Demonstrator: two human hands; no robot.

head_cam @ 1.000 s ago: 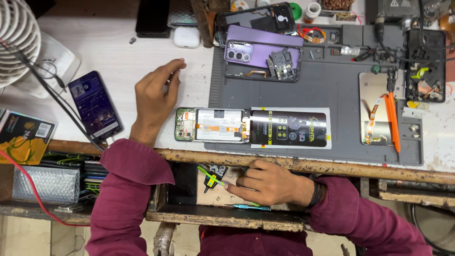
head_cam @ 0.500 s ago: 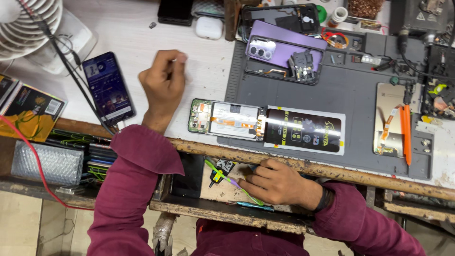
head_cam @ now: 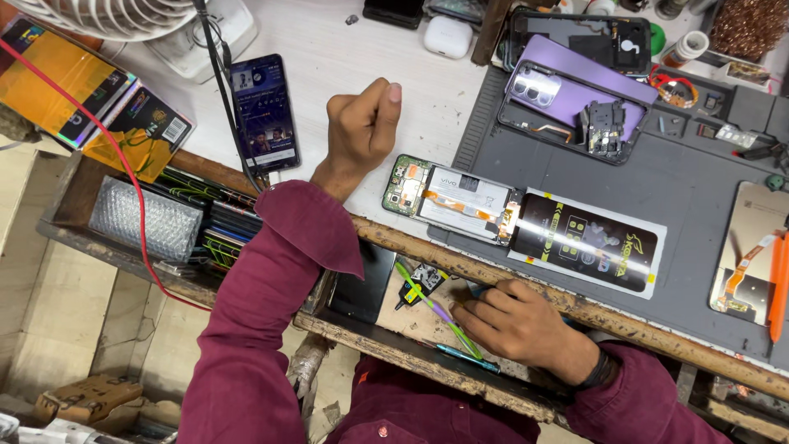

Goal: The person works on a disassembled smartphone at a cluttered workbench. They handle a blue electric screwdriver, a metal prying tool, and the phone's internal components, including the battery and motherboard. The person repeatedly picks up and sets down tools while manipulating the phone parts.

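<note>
My left hand rests on the white tabletop as a closed fist, holding nothing I can see. Just to its right lies an opened phone with its back off, showing board and battery, next to a black glossy protector sheet on the grey work mat. My right hand reaches down into the open drawer below the table edge, fingers curled over small items beside green and purple tools. Whether it grips anything is hidden.
A lit phone on a cable lies left of my fist. A purple phone with parts sits at the mat's far side, an orange pry tool at right. Earbud case, fan, yellow packets and a side tray.
My left hand has curled from spread fingers into a fist. My right hand has moved right inside the drawer. The view has shifted left and down.
</note>
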